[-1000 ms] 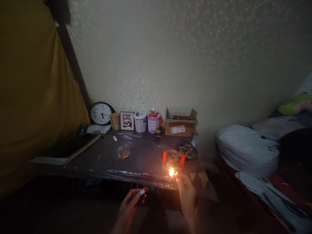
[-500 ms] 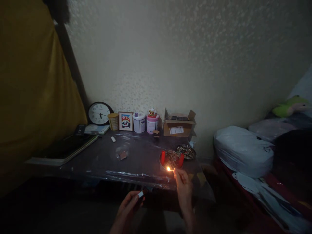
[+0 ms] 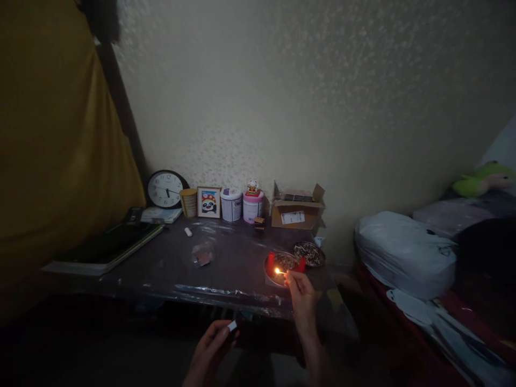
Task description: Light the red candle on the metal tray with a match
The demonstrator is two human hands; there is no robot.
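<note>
My right hand (image 3: 301, 298) pinches a burning match (image 3: 281, 272), its flame pointing left over the near part of a round tin (image 3: 266, 274). Two red candles stand at the tin's sides: the left candle (image 3: 270, 262) is close to the flame, and the right candle (image 3: 302, 264) is just behind my fingers. Lower down, in front of the table edge, my left hand (image 3: 212, 341) is closed around a small matchbox (image 3: 233, 325) with a pale end showing. A second round dish (image 3: 309, 255) behind the tin holds many matchsticks.
An open cardboard box (image 3: 296, 212), two lidded tubs, a framed picture (image 3: 208, 202), a yellow cup (image 3: 188, 202) and a clock (image 3: 165, 189) line the wall. A small plastic bag (image 3: 202, 255) lies mid-table. White bags (image 3: 403, 252) are piled at right.
My right hand has moved slightly up and forward, bringing the flame from the tin's near rim to over the tin, nearer the left candle. My left hand has hardly moved.
</note>
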